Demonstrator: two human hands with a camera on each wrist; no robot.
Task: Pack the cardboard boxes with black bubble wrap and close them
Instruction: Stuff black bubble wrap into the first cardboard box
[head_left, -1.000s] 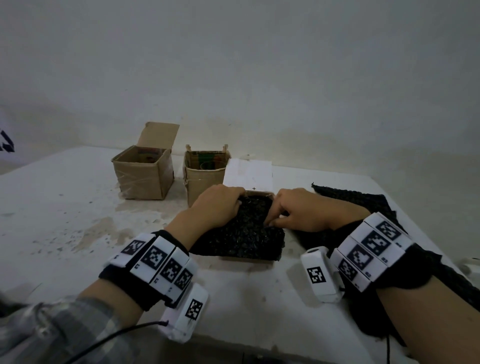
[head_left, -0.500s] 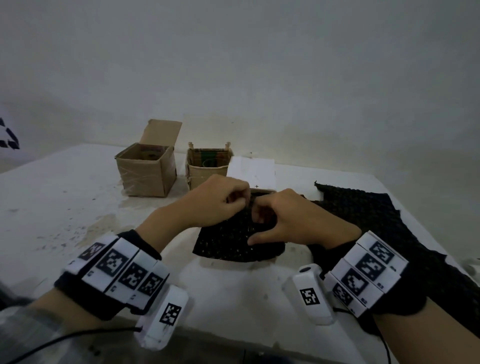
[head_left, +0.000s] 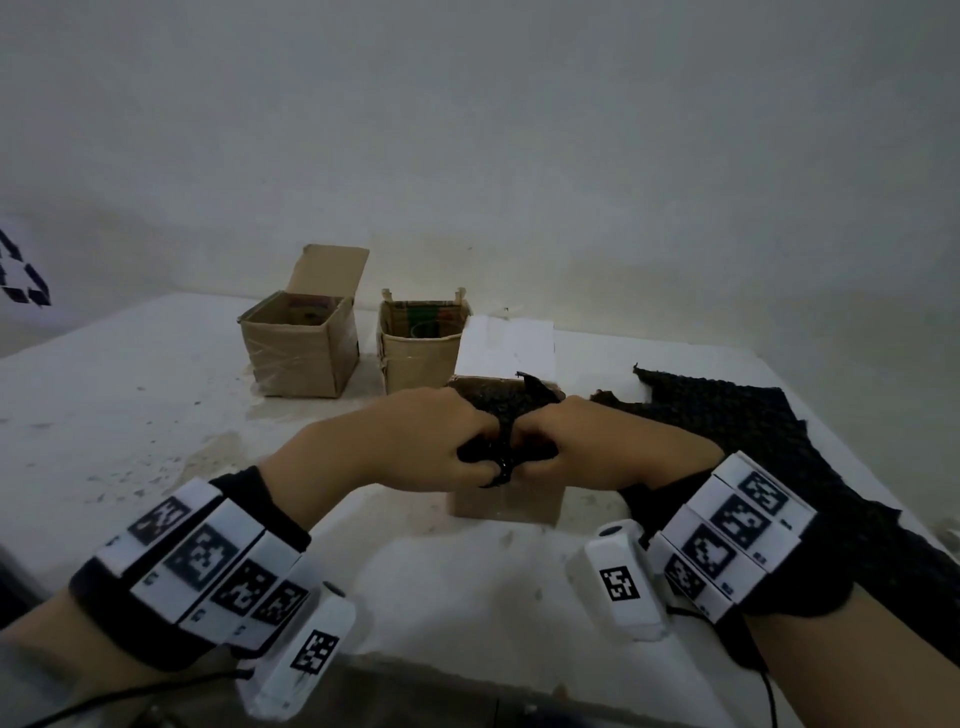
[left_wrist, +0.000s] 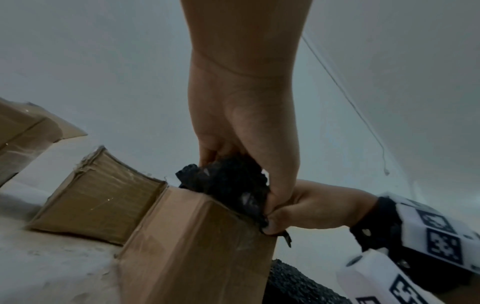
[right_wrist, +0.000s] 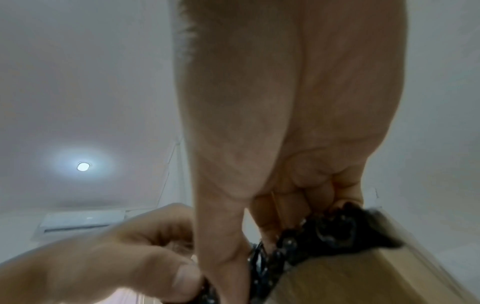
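Observation:
A small cardboard box (head_left: 506, 504) stands in front of me, its white lid flap (head_left: 511, 345) raised at the back. A bunched piece of black bubble wrap (head_left: 501, 402) fills its top and sticks out. My left hand (head_left: 441, 447) and right hand (head_left: 561, 447) meet knuckle to knuckle over the near rim, both with fingers curled into the wrap. In the left wrist view the left hand (left_wrist: 244, 144) grips the wrap (left_wrist: 231, 181) at the box's (left_wrist: 192, 246) top corner. The right wrist view shows the right hand's fingers (right_wrist: 293, 207) curled into the wrap (right_wrist: 327, 232).
Two open cardboard boxes stand farther back on the white table (head_left: 130, 415): a larger one (head_left: 301, 348) with a raised flap, and a smaller one (head_left: 421, 345) beside it. A large sheet of black bubble wrap (head_left: 769, 441) lies spread at the right.
The wrap, earlier draped flat over the box's front, is now gathered and pressed into the box. Both hands have drawn together, and the box's brown front shows.

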